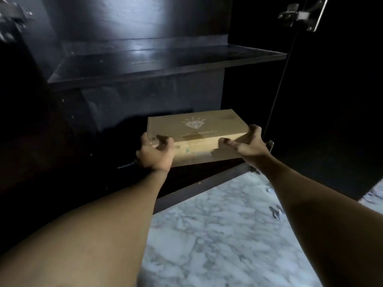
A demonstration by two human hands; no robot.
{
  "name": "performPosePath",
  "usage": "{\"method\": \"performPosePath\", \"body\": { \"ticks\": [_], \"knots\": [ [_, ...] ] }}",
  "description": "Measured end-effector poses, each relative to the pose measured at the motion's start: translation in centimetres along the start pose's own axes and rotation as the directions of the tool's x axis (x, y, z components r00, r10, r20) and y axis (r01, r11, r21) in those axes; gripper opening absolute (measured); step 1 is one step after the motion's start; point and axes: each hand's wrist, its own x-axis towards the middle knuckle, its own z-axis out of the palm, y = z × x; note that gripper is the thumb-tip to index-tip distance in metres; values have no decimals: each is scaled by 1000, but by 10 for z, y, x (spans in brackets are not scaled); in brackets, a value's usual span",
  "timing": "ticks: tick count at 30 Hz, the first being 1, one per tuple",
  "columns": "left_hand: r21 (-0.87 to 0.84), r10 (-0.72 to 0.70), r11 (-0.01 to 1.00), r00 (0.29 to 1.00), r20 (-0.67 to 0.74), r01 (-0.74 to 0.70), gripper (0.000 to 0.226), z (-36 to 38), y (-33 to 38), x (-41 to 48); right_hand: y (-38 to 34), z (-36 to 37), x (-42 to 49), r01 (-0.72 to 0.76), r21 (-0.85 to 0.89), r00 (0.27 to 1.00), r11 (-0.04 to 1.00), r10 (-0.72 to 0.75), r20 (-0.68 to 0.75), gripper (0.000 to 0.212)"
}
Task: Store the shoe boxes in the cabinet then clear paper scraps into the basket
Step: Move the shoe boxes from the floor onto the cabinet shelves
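Note:
A brown cardboard shoe box (196, 129) with a pale diamond logo on its lid lies in the bottom compartment of a dark cabinet (145, 65). My left hand (155, 154) grips the box's near left corner, fingers curled over the lid edge. My right hand (246, 141) grips the near right corner, thumb on the front face. The box's front part sticks out over the cabinet's bottom edge. No basket is in view.
An empty dark shelf (165, 59) runs above the box. The open cabinet door (331, 100) with a metal hinge (300, 14) stands at the right. White marble floor (217, 235) lies below, with small paper scraps (276, 213) near the door.

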Motion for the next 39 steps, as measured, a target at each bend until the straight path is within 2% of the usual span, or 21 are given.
{"method": "performPosePath", "body": {
  "ticks": [4, 12, 16, 18, 20, 22, 24, 26, 28, 30, 34, 39],
  "knots": [
    [97, -29, 995, 1000, 1, 28, 72, -8, -29, 22, 11, 46, 18, -40, 57, 995, 998, 35, 90, 88],
    [104, -62, 993, 995, 83, 53, 78, -14, -76, 56, 42, 113, 51, -43, 142, 964, 989, 4, 265, 79],
    [140, -83, 988, 991, 109, 67, 82, -6, -97, 70, 46, 143, 65, -40, 173, 964, 984, -7, 264, 90],
    [190, -94, 979, 990, 107, 73, 83, 1, -101, 78, 42, 155, 67, -19, 58, 977, 998, 6, 213, 102],
    [297, -23, 955, 998, 57, 5, 78, 7, -101, 83, 37, 165, 68, -13, -52, 988, 999, 21, 156, 106],
    [467, 143, 873, 989, 37, -143, 70, 11, -103, 81, 33, 174, 68, -11, -81, 993, 997, 21, 117, 104],
    [578, 317, 752, 943, 103, -317, 70, 15, -110, 75, 34, 181, 64, 14, -105, 999, 994, -9, 50, 103],
    [615, 399, 648, 888, 229, -450, 77, 16, -118, 68, 40, 185, 58, 51, -136, 999, 989, -53, -11, 102],
    [616, 369, 604, 862, 348, -506, 83, 18, -123, 65, 44, 187, 53, 82, -159, 996, 984, -85, -13, 102],
    [617, 312, 609, 866, 392, -499, 89, 20, -123, 67, 47, 189, 53, 102, -144, 995, 984, -98, 32, 104],
    [659, 132, 633, 895, 425, -407, 104, 25, -108, 79, 46, 194, 65, 94, -41, 982, 995, -86, 170, 107],
    [722, -135, 625, 869, 475, -297, 108, 20, -85, 104, 43, 207, 77, -21, 47, 937, 999, 4, 348, 96]
  ]
}}
